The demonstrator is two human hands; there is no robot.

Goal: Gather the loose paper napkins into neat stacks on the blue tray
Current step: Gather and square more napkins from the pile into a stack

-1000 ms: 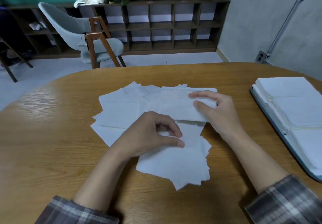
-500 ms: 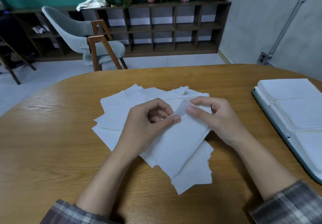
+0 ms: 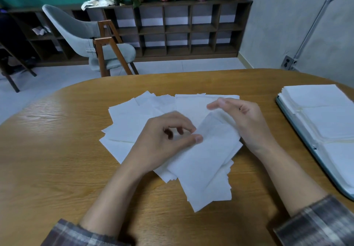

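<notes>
So, napkins (image 3: pixel 134 119): a loose, fanned white pile at the table's (image 3: pixel 57 159) centre, edges crossing at odd angles, lying flat.
Sheet (image 3: pixel 208 155): one napkin lifted off the pile and slanting between both hands, its lower end trailing over the others.
Left hand (image 3: pixel 162 142): thumb and forefinger pinch the sheet's near edge, the other fingers curled in loosely.
Right hand (image 3: pixel 247 123): fingers tucked behind the sheet's upper corner, thumb raised and blurred; whether it grips or only props the paper, I cannot tell.
Tray (image 3: pixel 329 175): at the table's right edge, well apart from the pile, already bearing squared stacks (image 3: pixel 316 102).
Handling: likely very light, thin and limp, so a sheet sags from wherever it is held and may tear or crease under a hard pull. Sheets probably cling and drag neighbours along.
Hold: a gentle pinch at two corners or opposite edges should keep each one flat.
Risk: air or a quick move could skew sheets during the carry to the tray.
</notes>
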